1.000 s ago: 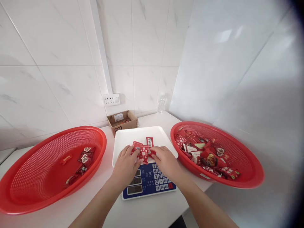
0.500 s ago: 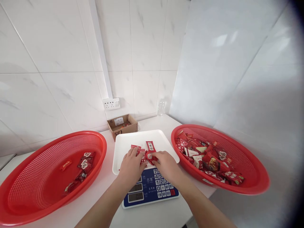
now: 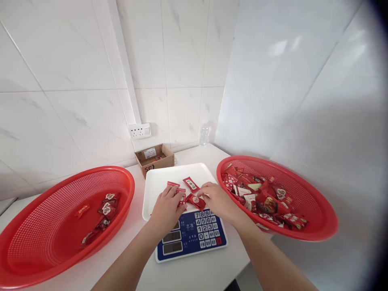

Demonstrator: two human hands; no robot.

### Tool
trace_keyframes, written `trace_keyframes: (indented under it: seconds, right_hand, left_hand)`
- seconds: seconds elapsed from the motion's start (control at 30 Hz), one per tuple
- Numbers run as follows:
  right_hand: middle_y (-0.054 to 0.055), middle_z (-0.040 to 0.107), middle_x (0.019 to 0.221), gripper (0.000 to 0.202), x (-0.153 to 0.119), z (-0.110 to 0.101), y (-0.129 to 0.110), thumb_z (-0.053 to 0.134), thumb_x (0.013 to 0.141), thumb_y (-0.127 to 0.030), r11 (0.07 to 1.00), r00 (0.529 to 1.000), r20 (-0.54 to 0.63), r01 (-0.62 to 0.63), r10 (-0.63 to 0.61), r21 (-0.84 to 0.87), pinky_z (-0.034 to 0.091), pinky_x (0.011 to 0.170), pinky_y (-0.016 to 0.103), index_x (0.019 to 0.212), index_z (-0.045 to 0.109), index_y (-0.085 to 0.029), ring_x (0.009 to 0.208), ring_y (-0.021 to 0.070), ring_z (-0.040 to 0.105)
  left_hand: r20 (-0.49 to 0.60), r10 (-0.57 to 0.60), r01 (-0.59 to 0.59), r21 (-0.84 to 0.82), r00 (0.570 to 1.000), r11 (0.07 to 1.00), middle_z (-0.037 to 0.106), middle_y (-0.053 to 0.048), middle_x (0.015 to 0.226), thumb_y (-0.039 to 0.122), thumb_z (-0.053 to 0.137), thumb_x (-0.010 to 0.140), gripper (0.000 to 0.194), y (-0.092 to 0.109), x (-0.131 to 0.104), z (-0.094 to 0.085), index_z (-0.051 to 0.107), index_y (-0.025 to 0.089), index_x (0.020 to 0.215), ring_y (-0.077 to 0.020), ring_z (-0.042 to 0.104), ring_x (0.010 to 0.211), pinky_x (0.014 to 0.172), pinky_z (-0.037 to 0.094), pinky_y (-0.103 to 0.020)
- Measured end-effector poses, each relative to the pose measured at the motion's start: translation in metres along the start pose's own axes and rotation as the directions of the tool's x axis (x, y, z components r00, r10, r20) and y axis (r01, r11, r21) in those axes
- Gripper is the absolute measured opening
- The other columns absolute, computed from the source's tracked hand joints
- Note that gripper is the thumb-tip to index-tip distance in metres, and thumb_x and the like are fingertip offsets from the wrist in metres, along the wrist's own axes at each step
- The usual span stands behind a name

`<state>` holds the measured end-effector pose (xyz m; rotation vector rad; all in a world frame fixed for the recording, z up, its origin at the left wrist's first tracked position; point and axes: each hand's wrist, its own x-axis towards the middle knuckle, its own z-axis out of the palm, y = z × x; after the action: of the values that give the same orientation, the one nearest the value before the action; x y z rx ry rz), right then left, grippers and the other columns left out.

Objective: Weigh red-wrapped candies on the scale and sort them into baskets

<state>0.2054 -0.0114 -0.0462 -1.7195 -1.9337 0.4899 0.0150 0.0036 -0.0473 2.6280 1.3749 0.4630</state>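
A white weighing tray point(image 3: 157, 178) with a blue keypad scale point(image 3: 190, 236) below it holds several red packets. My left hand point(image 3: 166, 208) rests on dotted red packets point(image 3: 182, 196) at the tray's middle, its fingers bent over them. Just right of these lies a red packet with a round pale label point(image 3: 196, 201). My right hand point(image 3: 216, 200) is beside that packet, fingers bent and slightly apart, with nothing visible in them. Behind, a red packet with a white label point(image 3: 190, 184) lies tilted on the tray.
A big red basket point(image 3: 45, 210) with several packets stands at the left. Another red basket point(image 3: 321, 214), holding many packets, is at the right. Behind the tray are a cardboard box point(image 3: 157, 162) and a clear plastic bottle point(image 3: 204, 134) near the wall.
My right hand has moved slightly right, off the round-labelled packet, which now shows more fully. The white-labelled packet has turned and shifted left. My left hand stays on the dotted packets.
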Motion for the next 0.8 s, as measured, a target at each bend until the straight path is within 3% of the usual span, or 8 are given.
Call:
trace_keyframes:
  seconds: [0.1,0.17,0.33,0.43,0.6,0.8]
  right_hand:
    - [0.010,0.056,0.130,0.038,0.009,0.008,0.000,0.043,0.083,-0.011,0.998,0.998,-0.061,0.031,-0.035,-0.061,0.034,0.104,0.036,0.112,0.066,-0.018,0.122,0.0211,0.048]
    - [0.010,0.053,0.134,0.041,0.014,0.014,0.000,0.042,0.085,-0.014,0.996,0.997,-0.046,0.052,-0.056,-0.078,0.033,0.105,0.038,0.121,0.061,-0.019,0.126,0.0220,0.044]
    - [0.012,0.060,0.125,0.038,0.015,0.020,-0.004,0.040,0.086,-0.012,0.988,0.992,0.023,0.125,-0.124,-0.091,0.036,0.103,0.039,0.110,0.068,-0.016,0.121,0.0251,0.048]
    - [0.010,0.063,0.121,0.037,0.009,0.015,-0.008,0.041,0.085,-0.012,0.987,0.990,0.020,0.143,-0.142,-0.075,0.038,0.101,0.036,0.112,0.067,-0.016,0.116,0.0222,0.052]
    - [0.009,0.060,0.126,0.037,-0.012,-0.006,-0.006,0.046,0.085,-0.016,0.994,0.993,-0.045,0.108,-0.109,-0.015,0.037,0.102,0.035,0.118,0.062,-0.019,0.117,0.0196,0.053]
    - [0.007,0.061,0.125,0.035,-0.037,-0.057,0.033,0.046,0.087,-0.022,0.995,0.992,-0.125,-0.040,0.029,-0.093,0.038,0.100,0.036,0.118,0.062,-0.020,0.117,0.0214,0.052]
  left_hand:
    - [0.018,0.022,-0.022,-0.018,1.000,1.000,0.053,-0.011,0.135,0.023,0.053,0.086,0.037,-0.002,-0.001,-0.002,0.057,0.019,0.122,-0.0296,0.040,0.130,0.106,0.036,-0.048]
    - [0.027,0.045,-0.044,-0.034,0.999,0.998,0.054,-0.011,0.134,0.022,0.053,0.086,0.037,-0.003,-0.001,-0.004,0.058,0.018,0.122,-0.0297,0.040,0.130,0.107,0.036,-0.049]
    - [0.045,0.135,-0.130,-0.100,0.990,0.986,0.061,-0.007,0.126,0.017,0.055,0.083,0.034,-0.009,-0.001,-0.011,0.062,0.021,0.117,-0.0255,0.048,0.124,0.107,0.038,-0.046]
    - [0.034,0.149,-0.143,-0.137,0.988,0.980,0.062,-0.004,0.126,0.019,0.055,0.083,0.034,-0.011,-0.002,-0.013,0.062,0.024,0.116,-0.0238,0.048,0.124,0.108,0.038,-0.045]
    - [-0.054,0.084,-0.092,-0.173,0.995,0.981,0.055,-0.007,0.134,0.027,0.046,0.090,0.032,-0.005,-0.022,-0.013,0.059,0.023,0.119,-0.0266,0.039,0.132,0.104,0.041,-0.049]
    - [-0.117,-0.068,0.020,-0.372,0.991,0.928,0.062,-0.002,0.125,0.038,0.045,0.088,0.028,0.000,-0.061,-0.010,0.064,0.030,0.107,-0.0217,0.053,0.121,0.099,0.047,-0.041]
